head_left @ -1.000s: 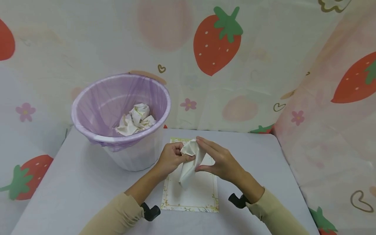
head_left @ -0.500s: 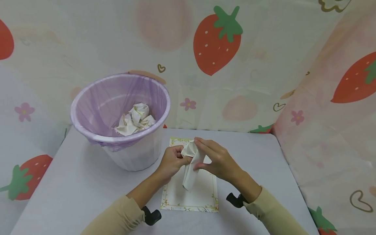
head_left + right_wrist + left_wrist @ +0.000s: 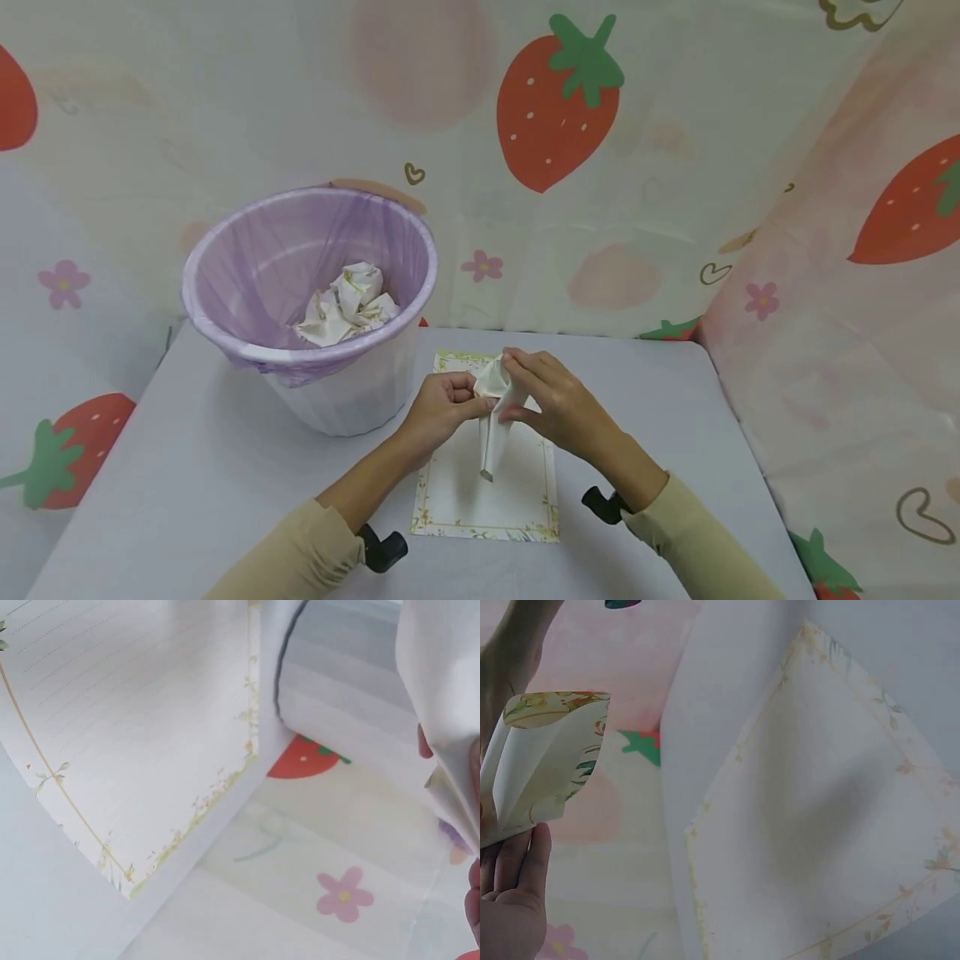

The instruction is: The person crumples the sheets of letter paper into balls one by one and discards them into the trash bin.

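at the centre of the head view, a part-folded sheet of paper (image 3: 491, 442) was held up between the two hands, its narrow lower end pointing down over a flat bordered sheet (image 3: 517, 504) that lay on the bench (image 3: 652, 400). the left hand (image 3: 441, 410) had a nearly closed grip, thumb and fingers pinching the paper from the left; the right hand (image 3: 558, 404) kept its grip a little wider, fingertips at the paper's top and thumb lower down, with the paper caught between. in the left wrist view, at the left edge, one end of the paper flared open and showed a leafy printed border, so it was not yet packed tight. the step in hand seemed to be folding or crumpling this one sheet. to the upper left in the head view stood a bin (image 3: 341, 408) with a purple liner (image 3: 258, 287), crumpled papers (image 3: 348, 307) resting inside. as a judgement, the next move called for both grips to close further and gather the loose lower end inward, without the left pinch slipping. the flat sheet beneath, smooth and uncreased as far as could be seen, was untouched by either hand.
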`<state>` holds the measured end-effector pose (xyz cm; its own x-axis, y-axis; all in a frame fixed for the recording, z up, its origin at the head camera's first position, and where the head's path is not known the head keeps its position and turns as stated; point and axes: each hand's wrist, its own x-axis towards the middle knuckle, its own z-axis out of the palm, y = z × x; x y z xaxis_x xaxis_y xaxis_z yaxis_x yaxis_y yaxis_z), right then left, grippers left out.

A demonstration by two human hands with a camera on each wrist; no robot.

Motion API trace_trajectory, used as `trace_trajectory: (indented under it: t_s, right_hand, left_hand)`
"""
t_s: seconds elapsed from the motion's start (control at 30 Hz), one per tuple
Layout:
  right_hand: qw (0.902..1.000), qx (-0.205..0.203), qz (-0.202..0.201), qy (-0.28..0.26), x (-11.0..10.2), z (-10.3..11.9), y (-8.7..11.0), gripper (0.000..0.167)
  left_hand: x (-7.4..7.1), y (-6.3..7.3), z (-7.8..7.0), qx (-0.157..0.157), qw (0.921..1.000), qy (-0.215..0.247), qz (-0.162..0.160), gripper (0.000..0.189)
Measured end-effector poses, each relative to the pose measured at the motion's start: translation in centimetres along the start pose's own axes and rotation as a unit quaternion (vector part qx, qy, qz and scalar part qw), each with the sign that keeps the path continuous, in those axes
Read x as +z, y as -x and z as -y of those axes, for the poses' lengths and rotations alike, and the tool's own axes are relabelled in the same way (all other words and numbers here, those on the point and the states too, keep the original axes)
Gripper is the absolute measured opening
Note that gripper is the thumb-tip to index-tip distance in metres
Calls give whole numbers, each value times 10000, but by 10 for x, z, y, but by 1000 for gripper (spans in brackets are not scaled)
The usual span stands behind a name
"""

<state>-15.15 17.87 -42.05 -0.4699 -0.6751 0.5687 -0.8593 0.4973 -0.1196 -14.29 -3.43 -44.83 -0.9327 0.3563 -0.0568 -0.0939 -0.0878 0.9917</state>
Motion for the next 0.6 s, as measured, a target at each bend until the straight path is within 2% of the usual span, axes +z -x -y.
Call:
trace_trajectory:
  t_s: [0.17, 0.3, 0.43, 0.6]
  right_hand:
    - [9999, 94, -41, 129, -1, 2, 1, 72]
    - [9998, 132, -82, 150, 1, 6, -1, 67]
    - [9999, 103, 3, 10, 3, 7, -2, 63]
    - [9998, 129, 165, -6, 4, 7, 0, 65]
  left_hand:
    - [3, 1, -3, 153, 9991, -335, 206, 25]
    - [7, -1, 0, 252, 9981, -566, 35, 24]
    - [8, -1, 3, 153, 9983, -548, -106, 16]
    - [8, -3, 7, 18, 9990, -430, -87, 20]
